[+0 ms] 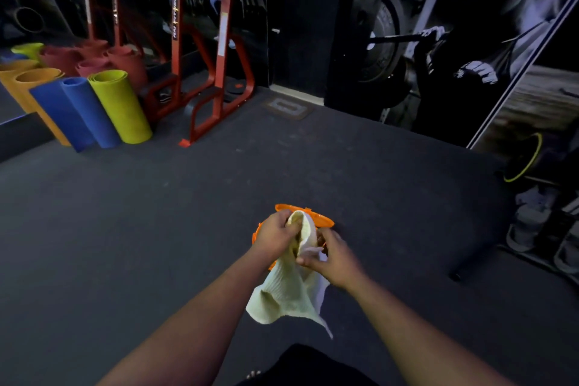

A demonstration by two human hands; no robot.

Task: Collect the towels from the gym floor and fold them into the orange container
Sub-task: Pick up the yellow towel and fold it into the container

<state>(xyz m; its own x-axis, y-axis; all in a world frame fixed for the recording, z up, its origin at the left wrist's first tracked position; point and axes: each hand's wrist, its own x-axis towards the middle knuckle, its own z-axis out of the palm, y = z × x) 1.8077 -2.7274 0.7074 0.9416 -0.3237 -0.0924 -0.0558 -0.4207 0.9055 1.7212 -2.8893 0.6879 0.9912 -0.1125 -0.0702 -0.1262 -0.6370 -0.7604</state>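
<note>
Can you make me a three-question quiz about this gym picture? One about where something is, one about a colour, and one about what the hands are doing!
1. Where is the orange container?
A. On the floor, behind the hands
B. On top of the rolled mats
C. On the red rack

2. What colour is the towel?
A. Dark blue
B. Pale yellow-white
C. Red

3. What are the hands doing?
A. Both hang free
B. Only one touches the towel
C. Both hold the towel

Answers:
1. A, because its orange rim peeks out on the dark floor just past the hands.
2. B, because the hanging cloth looks pale yellow-white.
3. C, because the left hand grips the towel's top and the right hand pinches its side.
</note>
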